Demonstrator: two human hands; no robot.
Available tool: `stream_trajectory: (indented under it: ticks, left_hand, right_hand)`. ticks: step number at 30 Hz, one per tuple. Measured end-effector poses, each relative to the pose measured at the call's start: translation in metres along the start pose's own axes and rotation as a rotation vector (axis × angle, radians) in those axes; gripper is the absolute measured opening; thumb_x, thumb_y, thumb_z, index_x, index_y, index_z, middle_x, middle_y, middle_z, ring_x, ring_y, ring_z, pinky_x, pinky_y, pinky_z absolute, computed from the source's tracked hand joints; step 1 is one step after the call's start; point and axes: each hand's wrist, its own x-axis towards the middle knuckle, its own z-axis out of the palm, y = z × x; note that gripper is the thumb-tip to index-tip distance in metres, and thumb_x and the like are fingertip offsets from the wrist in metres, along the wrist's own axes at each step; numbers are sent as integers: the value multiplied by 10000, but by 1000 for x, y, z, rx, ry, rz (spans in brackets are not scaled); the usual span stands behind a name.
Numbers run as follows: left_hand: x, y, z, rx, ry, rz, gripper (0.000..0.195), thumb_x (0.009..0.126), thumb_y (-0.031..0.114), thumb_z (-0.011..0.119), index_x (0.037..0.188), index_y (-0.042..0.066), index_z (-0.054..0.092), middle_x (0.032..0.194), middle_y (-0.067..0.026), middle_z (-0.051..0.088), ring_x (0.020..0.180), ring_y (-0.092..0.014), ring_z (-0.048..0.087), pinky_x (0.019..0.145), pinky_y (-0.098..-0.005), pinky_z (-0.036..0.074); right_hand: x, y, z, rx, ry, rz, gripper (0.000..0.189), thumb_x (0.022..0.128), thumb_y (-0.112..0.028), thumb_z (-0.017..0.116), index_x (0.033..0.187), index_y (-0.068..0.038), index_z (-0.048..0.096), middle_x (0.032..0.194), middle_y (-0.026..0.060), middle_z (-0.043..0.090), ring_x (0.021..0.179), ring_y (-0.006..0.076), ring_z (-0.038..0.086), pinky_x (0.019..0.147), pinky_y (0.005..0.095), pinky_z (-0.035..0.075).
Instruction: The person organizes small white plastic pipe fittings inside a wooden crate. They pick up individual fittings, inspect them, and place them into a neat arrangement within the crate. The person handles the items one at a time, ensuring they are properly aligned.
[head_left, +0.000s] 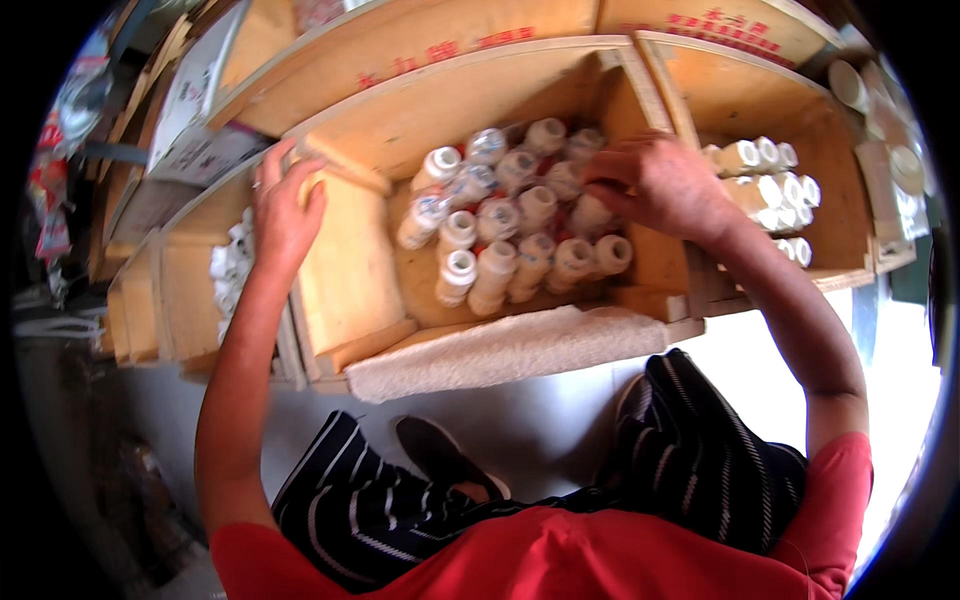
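Observation:
In front of me stands a wooden box with several pale, tube-like pieces with white open ends, many in clear wrap. My left hand is at the box's upper left corner, fingers spread, with nothing seen in it. At the right side of the box is my right hand, fingers curled down beside the rightmost pieces; whether it grips one is hidden. A folded light cloth lies over the box's near edge.
A wooden compartment at the right holds stacked white-ended pieces. Another at the left holds white pieces. Behind runs a wooden board with red writing. White cups or tubes stand at the far right.

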Motion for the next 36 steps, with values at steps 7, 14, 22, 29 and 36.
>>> stream_trajectory:
  ticks: [7,14,22,29,36]
  left_hand:
    - [2,7,-2,-11,-34,-5,293,785,14,690,1076,53,682,1386,-184,507,1278,-398,481,1089,-465,376]
    - [4,8,-1,-21,-38,-28,272,786,-30,666,1048,41,676,1388,-175,505,1298,-384,463,1113,-453,348]
    - [-1,-6,2,-120,-28,-36,266,799,-56,636,1044,38,682,1393,-165,507,1314,-360,466,1124,-429,344]
    - [-1,-8,7,-124,-28,-38,251,808,-55,632,1035,40,679,1396,-164,504,1324,-355,462,1122,-419,348]
    - [-2,-7,5,-129,-33,-54,248,806,-49,638,1031,46,680,1394,-157,506,1323,-353,463,1122,-422,344]
  right_hand:
    - [-2,4,-1,33,-42,48,113,856,-208,678,913,-111,665,864,88,684,833,299,678,782,419,549]
    - [-4,6,-2,105,10,1,205,904,-320,655,957,-125,690,841,123,695,883,308,693,848,435,544]
    - [-30,-94,6,246,-16,-188,466,867,-418,675,1145,-51,602,966,121,614,954,301,628,862,404,524]
    - [-55,-114,32,147,-167,-274,248,916,-143,517,1139,-40,544,830,81,582,745,267,645,639,379,546]
    - [-55,-115,34,168,-167,-271,235,902,-164,533,1094,-30,559,849,106,607,792,278,663,656,387,563]
